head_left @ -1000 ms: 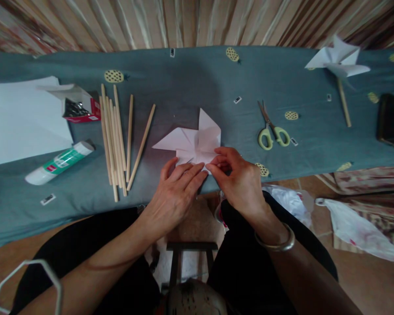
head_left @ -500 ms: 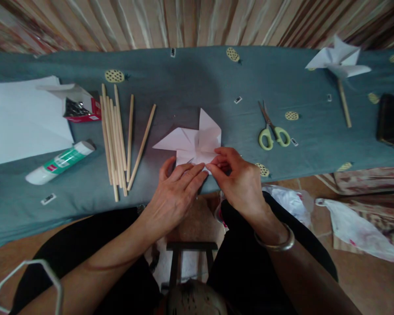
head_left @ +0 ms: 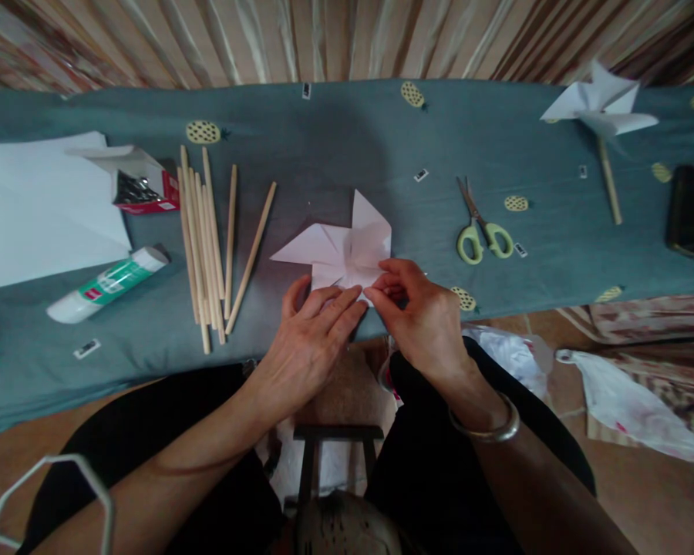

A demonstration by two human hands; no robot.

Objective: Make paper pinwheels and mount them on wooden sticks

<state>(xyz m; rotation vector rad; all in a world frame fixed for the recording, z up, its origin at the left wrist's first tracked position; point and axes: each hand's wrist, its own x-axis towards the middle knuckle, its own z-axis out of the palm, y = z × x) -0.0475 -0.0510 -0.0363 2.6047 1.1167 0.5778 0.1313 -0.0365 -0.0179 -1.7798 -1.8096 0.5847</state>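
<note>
A folded white paper pinwheel (head_left: 364,235) lies flat near the front edge of the cloth-covered table, its points spreading left and up. My left hand (head_left: 318,331) rests on its lower part with fingers stretched out, pressing the paper down. Thumb and forefinger of my right hand (head_left: 419,308) pinch the pinwheel's lower right edge, close to the left fingertips. The part of the paper under my fingers is hidden. Green-handled scissors (head_left: 482,227) lie slightly open to the right. On the left are several wooden sticks (head_left: 248,262).
A glue stick (head_left: 107,287), an open red box of small metal pieces (head_left: 144,193) and white paper sheets (head_left: 40,216) lie at the left. At the right are a finished pinwheel on a stick (head_left: 601,104) and a dark phone-like object (head_left: 692,212). Plastic bags (head_left: 630,397) lie on the floor.
Both hands keep the same hold on the paper. The whole view has shifted very slightly; nothing on the table has visibly moved.
</note>
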